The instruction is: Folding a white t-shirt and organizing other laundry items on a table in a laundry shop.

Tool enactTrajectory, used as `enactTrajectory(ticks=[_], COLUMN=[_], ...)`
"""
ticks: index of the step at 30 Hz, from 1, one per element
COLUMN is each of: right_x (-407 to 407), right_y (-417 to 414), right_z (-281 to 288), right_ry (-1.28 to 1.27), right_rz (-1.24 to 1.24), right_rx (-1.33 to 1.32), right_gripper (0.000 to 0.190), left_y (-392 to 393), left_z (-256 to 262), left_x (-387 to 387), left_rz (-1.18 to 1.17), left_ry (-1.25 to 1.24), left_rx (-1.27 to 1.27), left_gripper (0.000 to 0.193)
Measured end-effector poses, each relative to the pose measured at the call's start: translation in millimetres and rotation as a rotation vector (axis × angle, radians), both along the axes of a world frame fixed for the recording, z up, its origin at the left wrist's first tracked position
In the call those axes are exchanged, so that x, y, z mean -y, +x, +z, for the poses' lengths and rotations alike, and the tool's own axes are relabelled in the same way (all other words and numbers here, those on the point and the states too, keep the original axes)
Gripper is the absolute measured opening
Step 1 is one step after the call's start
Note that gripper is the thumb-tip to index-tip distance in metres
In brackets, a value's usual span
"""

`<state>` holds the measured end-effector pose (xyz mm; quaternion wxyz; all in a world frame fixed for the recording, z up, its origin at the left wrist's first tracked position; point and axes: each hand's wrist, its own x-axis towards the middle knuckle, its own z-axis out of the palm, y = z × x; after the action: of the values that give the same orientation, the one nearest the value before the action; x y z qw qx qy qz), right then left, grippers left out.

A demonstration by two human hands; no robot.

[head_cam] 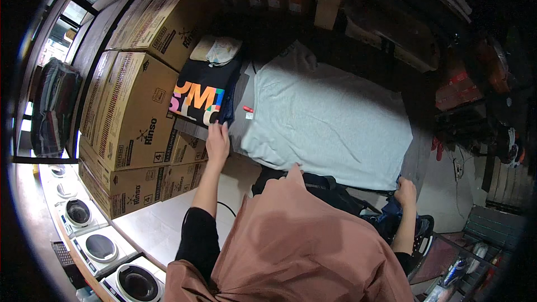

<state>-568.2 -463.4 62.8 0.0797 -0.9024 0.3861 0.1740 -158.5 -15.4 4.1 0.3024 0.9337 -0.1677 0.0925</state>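
A light grey garment (327, 121) lies spread flat on a dark table (241, 123), with a small red tag (248, 109) at its left edge. My left hand (217, 144) is at the near edge of a folded black shirt (205, 75) with colourful lettering; it appears to touch that edge and holds nothing visible. Dark blue folded cloth (228, 107) shows beside and under the shirt. At the near right corner of the grey garment, my right hand (406, 193) has its fingers curled at the cloth's edge. Its fingertips are partly hidden.
Stacked Rinso cartons (138, 113) rise along the left. A folded pale cloth (222, 51) lies at the stack's far end. Below the table's near edge, a dark basket (423, 230) holds dark clothes (319, 184). Several front-loading machines (100, 247) line the lower left.
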Motion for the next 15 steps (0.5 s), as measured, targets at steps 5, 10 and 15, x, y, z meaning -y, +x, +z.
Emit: enactTrajectory(ticks=[5, 10, 15], right_x=[-14.5, -4.9, 31.1], right_y=[-2.5, 10.4, 35.4], right_z=[-6.7, 2.0, 63.8], right_ry=[-0.031, 0.120, 0.542], right_rz=[0.013, -0.142, -0.437], right_rx=[0.244, 0.669, 1.284], right_gripper=[0.015, 0.013, 0.019], left_y=[-77.5, -105.4, -39.7], left_z=[-22.4, -39.6, 35.3], left_x=[11.6, 26.3, 37.0], left_rz=[0.278, 0.024, 0.189], left_ry=[-0.239, -0.177, -1.026], left_rx=[-0.267, -0.261, -0.914], left_gripper=[0.037, 0.038, 0.027])
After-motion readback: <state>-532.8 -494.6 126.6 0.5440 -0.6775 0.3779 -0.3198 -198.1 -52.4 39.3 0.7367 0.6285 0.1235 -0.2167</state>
